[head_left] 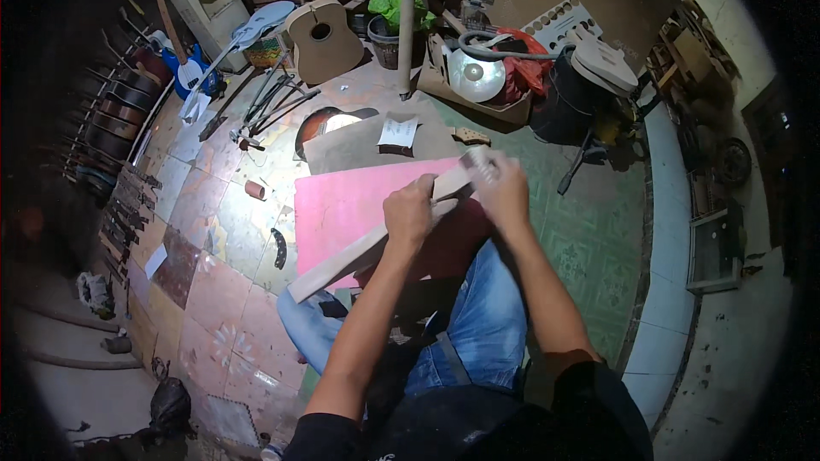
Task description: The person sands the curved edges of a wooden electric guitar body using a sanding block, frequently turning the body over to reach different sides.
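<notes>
A long pale guitar neck [342,261] lies slantwise over my lap, its near end by my left knee and its wider end up at the right. My left hand [408,212] is closed around it past its middle. At the wider end is my right hand [502,192], its fingers curled and blurred by motion against the wood; whatever they hold is not clear. Under the neck lies a pink sheet [333,196]. Beyond it are a grey sheet [342,155], a dark block with white paper [398,134] and a small brown wooden piece [471,135].
A tan guitar body [325,55] and a blue electric guitar [193,72] stand at the back left. A metal post [407,34] rises near a cardboard box [478,107] and a black bucket [559,102]. A reddish cylinder [254,190] and a dark curved piece [280,249] lie on the left tiles.
</notes>
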Demonstrator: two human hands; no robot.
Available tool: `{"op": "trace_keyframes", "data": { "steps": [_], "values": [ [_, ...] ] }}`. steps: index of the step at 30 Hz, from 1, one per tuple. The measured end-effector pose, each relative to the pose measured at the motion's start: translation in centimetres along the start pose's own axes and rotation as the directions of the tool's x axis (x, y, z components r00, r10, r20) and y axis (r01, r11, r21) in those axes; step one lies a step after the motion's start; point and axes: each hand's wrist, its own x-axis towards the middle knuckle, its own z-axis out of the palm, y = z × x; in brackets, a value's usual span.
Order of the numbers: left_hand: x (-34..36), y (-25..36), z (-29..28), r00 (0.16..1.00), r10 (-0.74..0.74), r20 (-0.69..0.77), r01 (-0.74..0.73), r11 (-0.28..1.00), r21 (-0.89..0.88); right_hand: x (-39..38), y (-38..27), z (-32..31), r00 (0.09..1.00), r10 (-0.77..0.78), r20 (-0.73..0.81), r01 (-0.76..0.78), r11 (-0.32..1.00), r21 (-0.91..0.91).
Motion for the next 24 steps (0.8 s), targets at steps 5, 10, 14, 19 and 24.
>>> {"op": "trace_keyframes", "data": {
  "steps": [5,10,14,19,24],
  "values": [
    [-0.4,-2.0,-0.3,0.998,-0.064,0.026,0.064,0.998,0.016,-1.8,-4.2,0.9,0.977,-0.208,-0.041,0.190,0.947,-0.259],
    [0.3,0.0,0.3,1.000,0.003,-0.021,-0.004,0.999,-0.051,3.4,2.8,-0.3,0.938,0.285,0.199,-0.333,0.901,0.279],
    [-0.4,-1.4,-0.6,0.999,-0.043,-0.011,0.043,0.999,-0.003,-0.8,-3.2,0.4,0.987,-0.159,-0.034,0.151,0.974,-0.167],
    [0.3,0.0,0.0,0.998,-0.046,0.040,0.046,0.999,0.005,2.6,2.7,0.6,0.970,0.218,0.108,-0.241,0.917,0.319],
    [-0.2,-1.7,0.1,0.999,-0.036,-0.007,0.036,0.999,0.015,-0.2,-3.3,0.8,0.998,-0.060,-0.025,0.060,0.998,-0.022]
  ]
}}
